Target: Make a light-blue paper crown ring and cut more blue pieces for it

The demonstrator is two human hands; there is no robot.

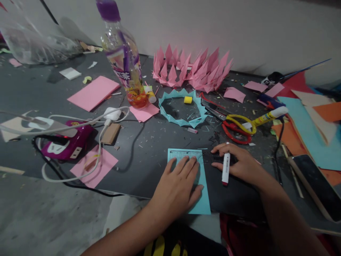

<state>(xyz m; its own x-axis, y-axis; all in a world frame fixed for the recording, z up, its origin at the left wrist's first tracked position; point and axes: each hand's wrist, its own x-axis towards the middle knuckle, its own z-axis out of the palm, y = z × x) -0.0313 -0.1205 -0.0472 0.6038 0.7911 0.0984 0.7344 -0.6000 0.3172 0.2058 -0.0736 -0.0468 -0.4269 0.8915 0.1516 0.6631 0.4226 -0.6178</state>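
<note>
- From here, the left hand [177, 181] lies flat, fingers spread, over a clear ruler [183, 153] and a blue sheet [203, 204].
- The right hand [241, 161], just right of the sheet, curls loosely round a white marker [226, 165], red end towards the person.
- The sheet's long axis points away from the person; the ruler crosses its far end.
- It looks flat, narrow, straight-edged.
</note>
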